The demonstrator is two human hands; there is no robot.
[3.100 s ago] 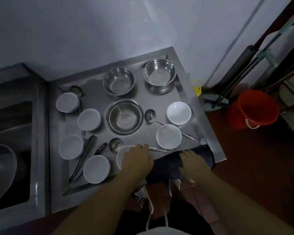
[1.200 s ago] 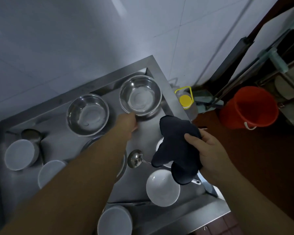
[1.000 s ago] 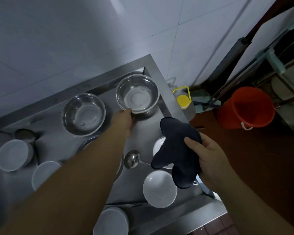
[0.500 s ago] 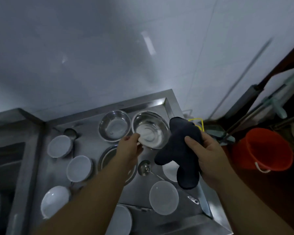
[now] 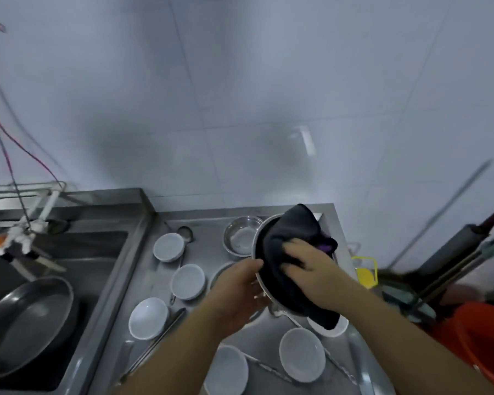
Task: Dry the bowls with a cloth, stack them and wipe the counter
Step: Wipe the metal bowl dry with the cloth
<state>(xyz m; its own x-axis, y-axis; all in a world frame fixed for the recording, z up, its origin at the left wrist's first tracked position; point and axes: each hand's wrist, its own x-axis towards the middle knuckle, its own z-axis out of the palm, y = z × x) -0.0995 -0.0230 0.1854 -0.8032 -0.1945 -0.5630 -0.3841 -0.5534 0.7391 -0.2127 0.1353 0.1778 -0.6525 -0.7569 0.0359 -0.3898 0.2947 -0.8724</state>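
My left hand [image 5: 238,292] grips the rim of a steel bowl [image 5: 257,246], held tilted above the steel counter [image 5: 143,283]. My right hand [image 5: 311,269] presses a dark cloth [image 5: 288,240] into that bowl, and the cloth covers most of its inside. Another steel bowl [image 5: 241,238] stands at the back of the counter. A third one lies mostly hidden under my left hand. Several white bowls stand around, among them one at the back left [image 5: 168,247], one mid-left [image 5: 187,281] and one near the front right [image 5: 302,354].
A sink [image 5: 69,252] with a large dark pan [image 5: 23,317] lies on the left. Tongs [image 5: 160,336] and ladles lie between the bowls. An orange bucket [image 5: 485,340] and a yellow-capped jug [image 5: 364,273] stand on the floor at the right. A tiled wall rises behind.
My left hand lifted the steel bowl off the back of the counter and tilted it. My right hand moved the cloth into it. The view tipped upward.
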